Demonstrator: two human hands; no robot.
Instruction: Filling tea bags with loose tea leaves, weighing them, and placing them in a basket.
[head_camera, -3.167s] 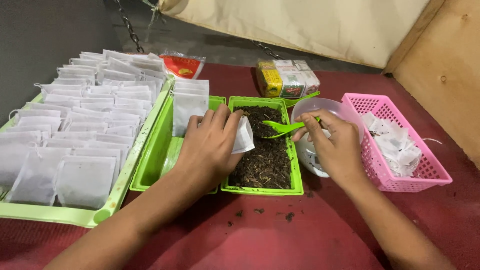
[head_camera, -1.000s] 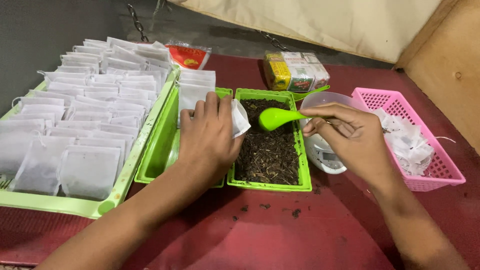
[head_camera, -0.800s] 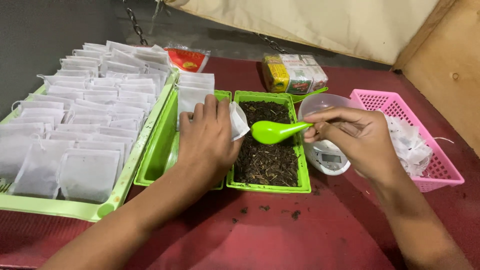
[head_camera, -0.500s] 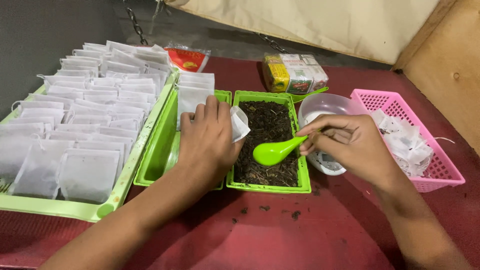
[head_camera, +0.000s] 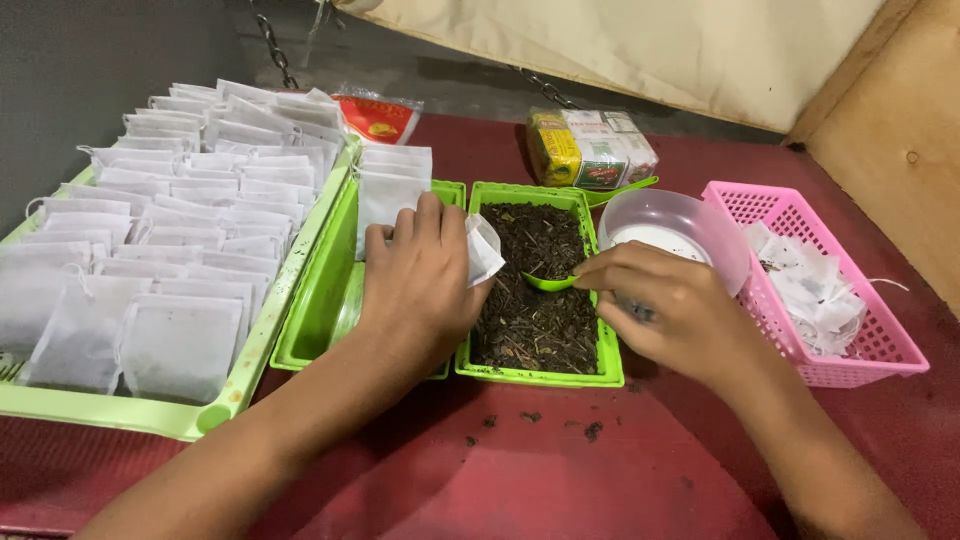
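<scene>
Scooping loose tea into a small filter bag

The right hand (head_camera: 672, 312) pinches a green scoop (head_camera: 549, 283), its bowl dug into the dark tea in the green tray (head_camera: 540, 375). The left hand (head_camera: 420, 280), fingers closed, holds a white tea bag (head_camera: 484, 248) over the tray's left rim.

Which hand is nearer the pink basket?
Right. The right hand sits just left of the pink basket, holding the green scoop; the left hand is farther left, across the tray of tea leaves.
</scene>
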